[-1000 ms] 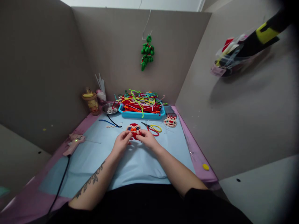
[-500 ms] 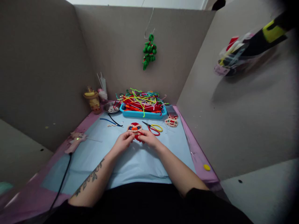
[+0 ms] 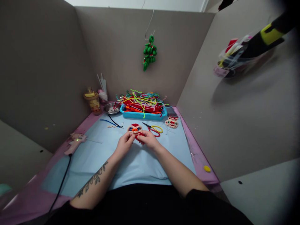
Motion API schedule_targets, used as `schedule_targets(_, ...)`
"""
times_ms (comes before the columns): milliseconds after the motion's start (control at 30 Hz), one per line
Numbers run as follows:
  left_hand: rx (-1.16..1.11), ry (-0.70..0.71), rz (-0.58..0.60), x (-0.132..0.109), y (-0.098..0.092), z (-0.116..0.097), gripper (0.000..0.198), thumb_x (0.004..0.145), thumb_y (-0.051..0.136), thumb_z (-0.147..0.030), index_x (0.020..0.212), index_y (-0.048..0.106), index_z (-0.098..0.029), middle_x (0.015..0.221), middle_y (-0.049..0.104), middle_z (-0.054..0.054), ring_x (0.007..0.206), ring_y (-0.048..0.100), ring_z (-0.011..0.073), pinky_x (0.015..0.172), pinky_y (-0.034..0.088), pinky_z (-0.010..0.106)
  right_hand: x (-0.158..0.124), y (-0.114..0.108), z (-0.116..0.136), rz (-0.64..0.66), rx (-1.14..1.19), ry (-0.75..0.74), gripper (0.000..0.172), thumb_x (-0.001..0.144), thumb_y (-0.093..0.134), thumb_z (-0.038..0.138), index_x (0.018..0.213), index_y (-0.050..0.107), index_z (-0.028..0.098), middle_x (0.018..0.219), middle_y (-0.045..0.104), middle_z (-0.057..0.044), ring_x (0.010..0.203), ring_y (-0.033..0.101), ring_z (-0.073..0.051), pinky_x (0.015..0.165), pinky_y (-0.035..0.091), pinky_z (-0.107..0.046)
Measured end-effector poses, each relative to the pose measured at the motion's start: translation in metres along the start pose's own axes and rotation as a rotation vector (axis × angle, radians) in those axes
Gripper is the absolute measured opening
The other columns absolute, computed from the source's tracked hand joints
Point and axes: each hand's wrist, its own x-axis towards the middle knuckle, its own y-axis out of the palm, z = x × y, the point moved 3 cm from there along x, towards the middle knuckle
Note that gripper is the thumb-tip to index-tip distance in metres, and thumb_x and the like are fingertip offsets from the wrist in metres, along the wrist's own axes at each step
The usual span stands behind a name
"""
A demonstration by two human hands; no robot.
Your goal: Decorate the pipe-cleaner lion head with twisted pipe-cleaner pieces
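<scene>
A small pipe-cleaner face, red and cream with blue eyes and an orange nose, is held just above the blue sheet. My left hand pinches its lower left edge between thumb and fingers. Closed on its lower right side is my right hand, where a red strand of pipe cleaner shows at the fingertips. The fingers cover part of the lower edge. Just beyond my right hand lie scissors with one red and one yellow handle.
Behind stands a blue tray heaped with pipe cleaners, beside a metal bowl. A second cream face lies to the right. On the left rest a pink glue gun with a black cord and loose pipe cleaners. Grey panels surround the table.
The face has tilted slightly, and the red strand at my right fingertips has shifted a little. Both hands keep their grip in nearly the same place.
</scene>
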Motion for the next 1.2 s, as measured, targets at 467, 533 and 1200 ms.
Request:
schedule_targets(467, 0.097, 0.043, -0.066, -0.005, 0.000, -0.010, 0.021, 0.077, 0.058, -0.036, 0.076, 0.065, -0.016, 0.061, 0.059, -0.001, 0.058, 0.052, 0.0140, 0.058, 0.040, 0.025, -0.002, 0.001, 0.001, -0.121, -0.122, -0.042, 0.018, 0.072, 0.062, 0.033, 0.071, 0.062, 0.015, 0.051, 0.049, 0.005, 0.045, 0.041, -0.008, 0.044, 0.031, -0.022)
schedule_targets(533, 0.098, 0.018, -0.068, -0.005, 0.000, -0.010, 0.022, 0.077, 0.059, -0.037, 0.075, 0.065, -0.016, 0.059, 0.059, -0.001, 0.056, 0.052, 0.0137, 0.057, 0.040, 0.024, -0.002, 0.001, 0.000, -0.127, -0.113, -0.042, 0.018, 0.071, 0.063, 0.033, 0.068, 0.060, 0.015, 0.050, 0.049, 0.005, 0.045, 0.041, -0.008, 0.044, 0.030, -0.022)
schedule_targets(1200, 0.011, -0.048, -0.255, -0.003, -0.009, 0.003, 0.028, 0.080, 0.057, -0.042, 0.065, 0.055, -0.018, 0.050, 0.046, -0.005, 0.048, 0.040, 0.0108, 0.050, 0.033, 0.023, 0.001, 0.004, -0.004, -0.074, 0.026, -0.008, 0.022, 0.068, 0.069, 0.036, 0.071, 0.060, 0.016, 0.057, 0.057, 0.002, 0.047, 0.048, -0.009, 0.043, 0.036, -0.020)
